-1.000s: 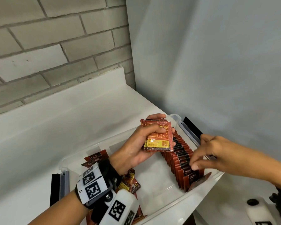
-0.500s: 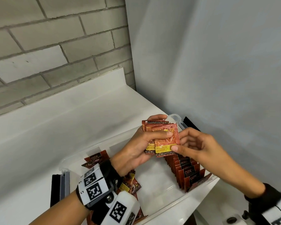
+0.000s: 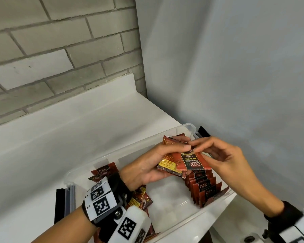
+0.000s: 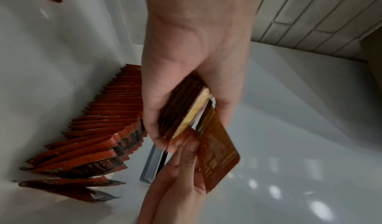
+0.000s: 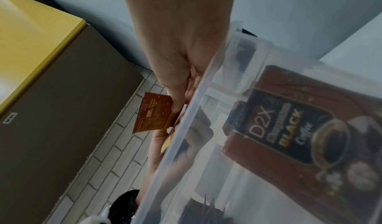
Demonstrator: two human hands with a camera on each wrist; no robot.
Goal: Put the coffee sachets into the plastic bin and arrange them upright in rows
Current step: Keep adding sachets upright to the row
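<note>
**Red sachets, one at a time: peel it clean, then drop it in the row**

Red loose sachets [image 3: 140, 199] lie flat at the bin's left end, so plenty are not filed yet. Going left to right:

Left hand [image 3: 146, 165] hangs over the middle of the bin [image 3: 186, 223], fingers and thumb curled round a small stack [image 3: 168, 162] of sachets. Right hand [image 3: 223, 158] is just beside it, thumb and forefinger pinching the top edge of the front sachet [image 3: 191, 161], other fingers loosely spread. That one is fanned off the stack, printed face up, not yet fully clear of it.

My take on doing this step well: pinch only the one sachet, since these foil packs look slippery and a second could slide out with it. Keep the left grip firm while it peels off. Then turn it to match the row [image 3: 204, 188] and slot it in on edge at the near end, where the last few already lean over and one looks almost flat. I'd prop those up first or the new one just tips too.

Room: the bin floor between pile and row is open, so there's space for more rows. The row hugs the right wall, and the bin sits right at the counter [image 3: 77, 137] edge on that side, so the right hand has little slack there. Gentle pushes only.
</note>
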